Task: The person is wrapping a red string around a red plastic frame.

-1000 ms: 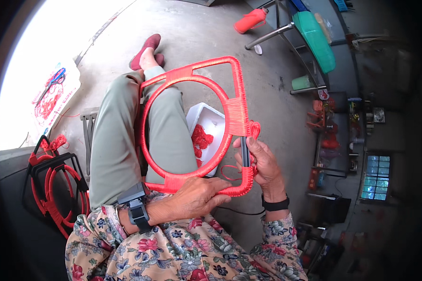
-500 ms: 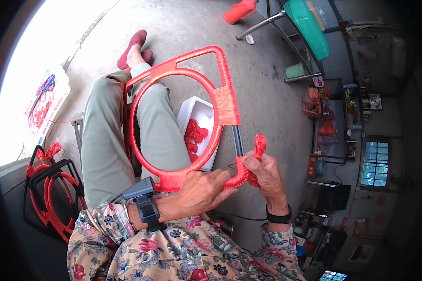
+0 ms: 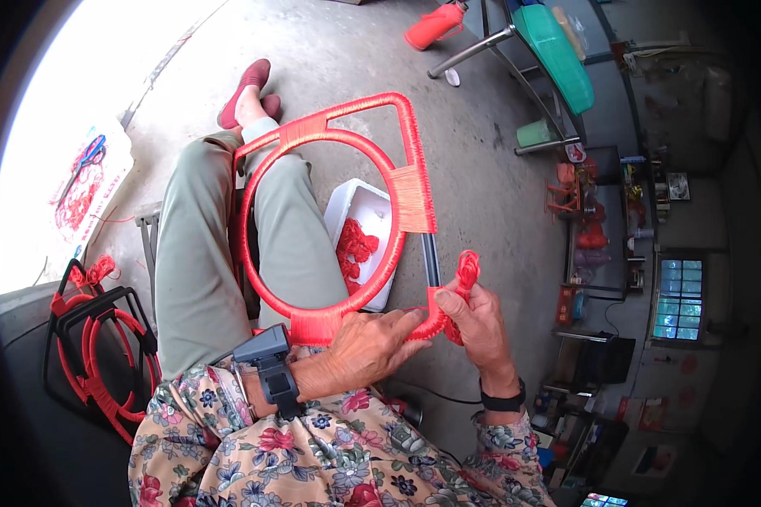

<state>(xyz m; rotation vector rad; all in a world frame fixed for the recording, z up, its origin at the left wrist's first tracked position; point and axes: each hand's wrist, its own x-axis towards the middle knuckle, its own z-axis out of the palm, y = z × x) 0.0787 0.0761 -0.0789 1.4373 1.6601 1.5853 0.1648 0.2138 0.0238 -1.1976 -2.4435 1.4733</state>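
Note:
A square frame with a round ring inside it (image 3: 411, 198) leans over my lap, nearly all of it wound in red cord. On its right side a short dark tube section (image 3: 431, 260) shows bare between the wound parts. My left hand (image 3: 370, 345) is closed round the lower edge near the right corner. Just right of that corner, my right hand (image 3: 480, 325) pinches a looped bundle of red cord (image 3: 468, 269), thumb close to the frame. Part of the bundle hangs below, partly hidden by the fingers.
A white foam box (image 3: 336, 203) holding red cord bunches (image 3: 357, 247) stands beyond the ring. More ringed frames (image 3: 93, 359) lean at the left. Farther left, a pale sheet (image 3: 114, 160) carries red cord and a blue-handled tool. A green-seated chair (image 3: 554, 63) and red flask (image 3: 435, 27) stand far right.
The view has shifted slightly, so the scene sits a little lower and to the right. My right hand has tipped closer to the frame's corner with the cord bundle; the left keeps its hold.

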